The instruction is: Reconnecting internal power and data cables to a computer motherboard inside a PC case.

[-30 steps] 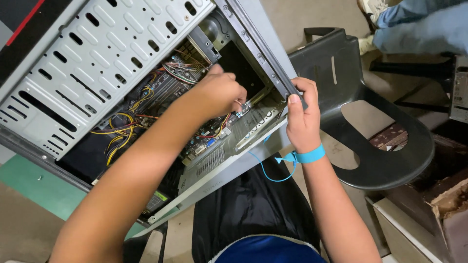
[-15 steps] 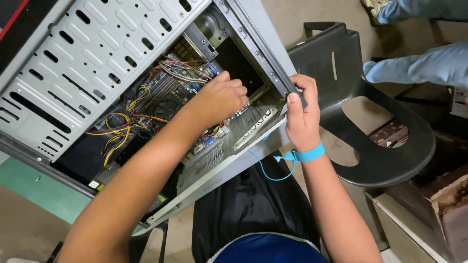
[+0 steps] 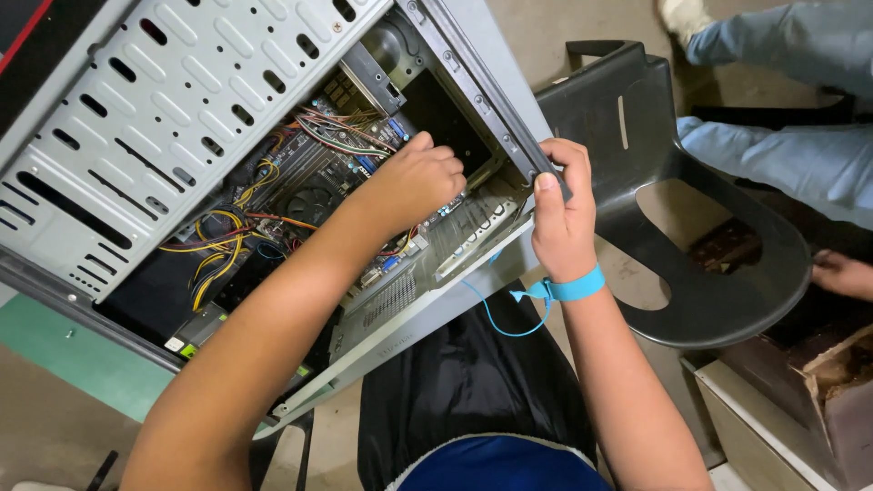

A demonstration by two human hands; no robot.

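The person is working inside an open grey computer case (image 3: pixel 227 118) that is lying tilted across their lap, its open side facing up toward the camera. The left hand (image 3: pixel 414 182) is reaching down into the case, resting over the motherboard (image 3: pixel 318 182) near the rear corner; its fingers (image 3: pixel 436 155) are curling inward in a loose fist, and the view from above is not showing whether they are gripping anything underneath. The right hand (image 3: pixel 559 209) is holding the case from outside, its fingers wrapping closed around the dark edge rail (image 3: pixel 496 100) of the frame, with the thumb pressing flat along that rail. A blue wrist strap (image 3: pixel 573 286) is sitting on the right wrist, with a thin blue cord (image 3: pixel 491 318) looping down from it over the black shorts (image 3: pixel 455 382).

Inside the case, bundles of yellow, red and black cables (image 3: pixel 218 241) are lying to the left of the board, and a perforated metal drive cage (image 3: pixel 136 100) is covering the upper left part. Just beside the case on the right, a dark plastic chair (image 3: pixel 627 118) is standing empty. Another person in light blue trousers (image 3: pixel 791 155) is sitting at the upper right, and a hand of theirs (image 3: pixel 841 273) is showing at the right edge, well apart from the case
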